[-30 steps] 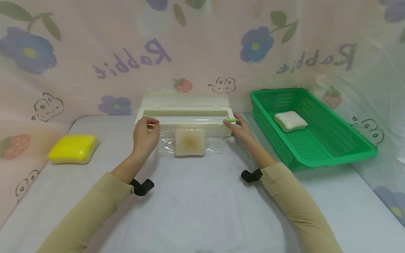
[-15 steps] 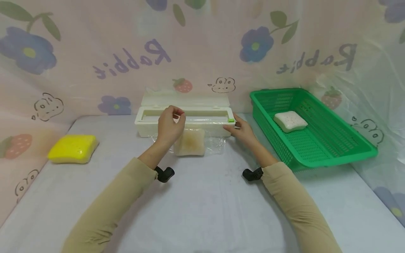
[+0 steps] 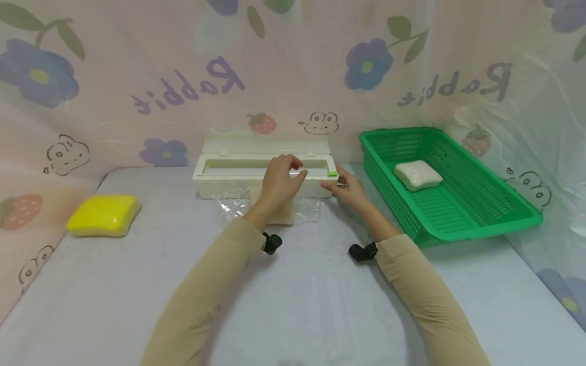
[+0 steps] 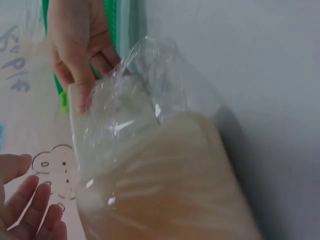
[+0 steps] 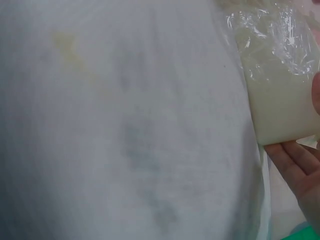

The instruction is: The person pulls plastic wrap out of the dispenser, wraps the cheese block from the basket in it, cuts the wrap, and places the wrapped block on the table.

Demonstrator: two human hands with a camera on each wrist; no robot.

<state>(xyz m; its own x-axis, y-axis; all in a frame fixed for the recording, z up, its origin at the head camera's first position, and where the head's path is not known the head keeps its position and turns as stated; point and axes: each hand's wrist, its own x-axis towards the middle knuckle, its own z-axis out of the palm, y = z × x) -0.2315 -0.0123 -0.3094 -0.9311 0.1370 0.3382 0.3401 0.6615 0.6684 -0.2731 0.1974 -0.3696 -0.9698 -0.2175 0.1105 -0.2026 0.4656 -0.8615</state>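
A white cling film dispenser (image 3: 215, 187) stands at the back with its lid up and a green slider (image 3: 331, 174) at its right end. Clear cling film (image 3: 231, 207) hangs down its front over a pale, toast-like block (image 3: 287, 216) with a tan top, partly hidden in the head view by my left hand (image 3: 283, 184). That hand is above the dispenser's front edge, thumb apart from loosely bent fingers, which hold nothing visible in the left wrist view. My right hand (image 3: 351, 192) grips the dispenser's right end, thumb on the front and fingers round the side.
To the right stands a green basket (image 3: 458, 238) with a white speckled block (image 3: 417, 175) inside. A yellow block (image 3: 104, 215) lies at the left of the white-covered table (image 3: 316, 305). Patterned curtain (image 3: 284, 76) closes off the back and sides.
My left hand has travelled right along the dispenser, from its left end to right of the middle, and its thumb and fingers have parted. The right hand has stayed in place.
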